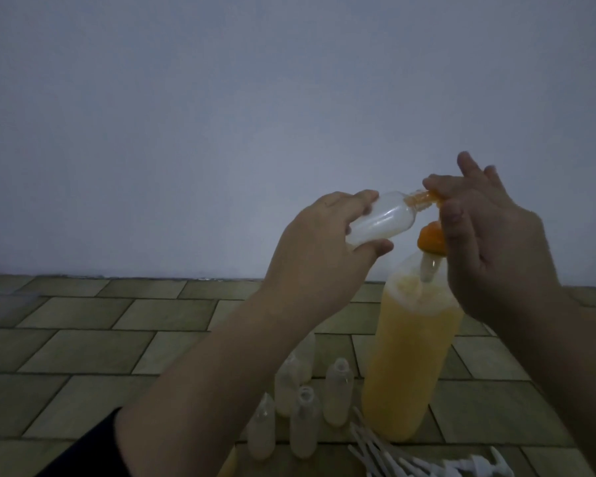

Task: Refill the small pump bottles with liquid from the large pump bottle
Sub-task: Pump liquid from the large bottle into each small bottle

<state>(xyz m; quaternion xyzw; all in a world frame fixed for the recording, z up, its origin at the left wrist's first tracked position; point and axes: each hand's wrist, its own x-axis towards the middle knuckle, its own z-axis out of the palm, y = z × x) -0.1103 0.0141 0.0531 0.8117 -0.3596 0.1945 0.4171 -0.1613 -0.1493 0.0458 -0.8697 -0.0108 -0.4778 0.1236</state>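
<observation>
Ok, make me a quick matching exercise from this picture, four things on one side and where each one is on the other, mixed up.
Things:
1. small bottle
2. large pump bottle
3. white pump heads
4. uncapped small bottles

Places:
A. standing on the tiled floor, left of the large one
B. lying at the bottom edge
C. tilted in the left hand
D. upright under the right hand

Pairs: 1-C, 2-D, 3-B, 4-A

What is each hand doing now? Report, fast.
Left hand: grips small bottle, tilted sideways.
Right hand: fingers on the orange pump spout; grip unclear.
</observation>
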